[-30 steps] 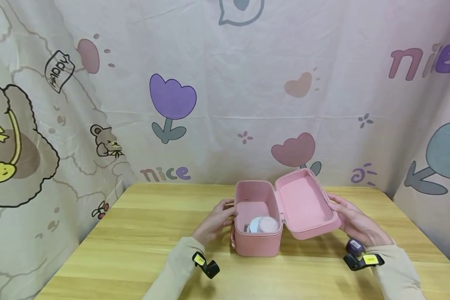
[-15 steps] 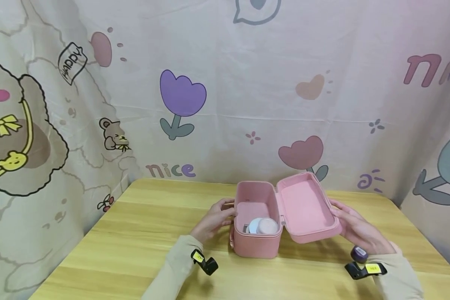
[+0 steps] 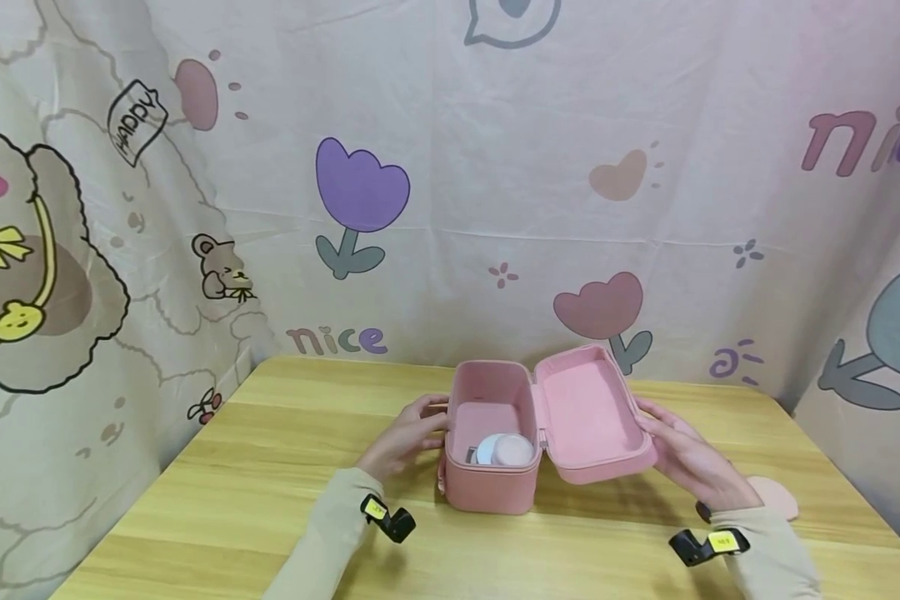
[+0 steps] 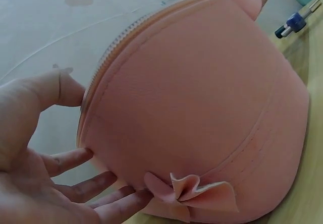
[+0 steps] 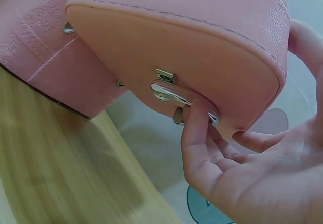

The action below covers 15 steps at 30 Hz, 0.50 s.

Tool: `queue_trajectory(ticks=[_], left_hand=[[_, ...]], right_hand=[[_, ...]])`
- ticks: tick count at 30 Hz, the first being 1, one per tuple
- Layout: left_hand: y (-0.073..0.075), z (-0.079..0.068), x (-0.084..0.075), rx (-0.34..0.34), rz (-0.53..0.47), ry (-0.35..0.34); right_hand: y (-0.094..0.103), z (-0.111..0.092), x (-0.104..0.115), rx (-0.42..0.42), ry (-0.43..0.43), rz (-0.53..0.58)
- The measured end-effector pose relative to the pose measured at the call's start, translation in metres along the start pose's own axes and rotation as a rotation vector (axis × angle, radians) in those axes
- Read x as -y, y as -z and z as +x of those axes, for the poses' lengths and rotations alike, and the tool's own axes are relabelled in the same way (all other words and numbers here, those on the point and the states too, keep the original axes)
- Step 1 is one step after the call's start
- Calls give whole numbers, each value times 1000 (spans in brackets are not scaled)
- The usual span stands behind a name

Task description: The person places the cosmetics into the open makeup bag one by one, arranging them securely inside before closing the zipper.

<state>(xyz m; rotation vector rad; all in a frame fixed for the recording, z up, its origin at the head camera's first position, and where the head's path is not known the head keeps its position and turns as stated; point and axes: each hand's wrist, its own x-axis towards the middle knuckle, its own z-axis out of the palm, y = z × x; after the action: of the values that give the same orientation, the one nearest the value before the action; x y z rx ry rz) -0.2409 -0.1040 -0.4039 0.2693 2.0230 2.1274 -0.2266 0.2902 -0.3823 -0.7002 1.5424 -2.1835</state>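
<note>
A pink zip cosmetic case [image 3: 491, 487] stands on the table, its lid [image 3: 592, 408] swung out to the right. Inside, near the front, lie a round pale-topped container [image 3: 513, 450] and a white round thing [image 3: 487, 450] partly behind it. My left hand [image 3: 405, 437] touches the case's left wall, thumb at the zipped rim and fingers spread near a pink bow [image 4: 202, 191]. My right hand [image 3: 693, 458] holds the lid's outer end. In the right wrist view its thumb is at the lid's edge, with fingers curled by the metal-ended handle [image 5: 174, 94].
Beside my right wrist lie a pale pink round thing [image 3: 774, 498] and a dark round thing [image 3: 703, 511], both partly hidden by my arm. Small dark blue containers [image 4: 295, 23] show beyond the case in the left wrist view. A printed cloth [image 3: 450, 208] hangs behind the wooden table [image 3: 270, 467].
The case, with both hands on it, has shifted slightly left. A pale pink round thing now shows beside my right wrist, and the dark round one is more covered. The lid stays open.
</note>
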Motion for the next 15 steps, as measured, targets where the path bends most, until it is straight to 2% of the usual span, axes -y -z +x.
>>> queue_trajectory(ticks=[4,9,15], left_hand=[[8,0,1,32,-1,1],[14,-1,2,88,-2,0],[15,0,0,96,1,0]], right_hand=[[-4,2,-3,12,-10,18],[-5,2,-5,-11,-11,-1],[-3,4,-4,-15,-15,12]])
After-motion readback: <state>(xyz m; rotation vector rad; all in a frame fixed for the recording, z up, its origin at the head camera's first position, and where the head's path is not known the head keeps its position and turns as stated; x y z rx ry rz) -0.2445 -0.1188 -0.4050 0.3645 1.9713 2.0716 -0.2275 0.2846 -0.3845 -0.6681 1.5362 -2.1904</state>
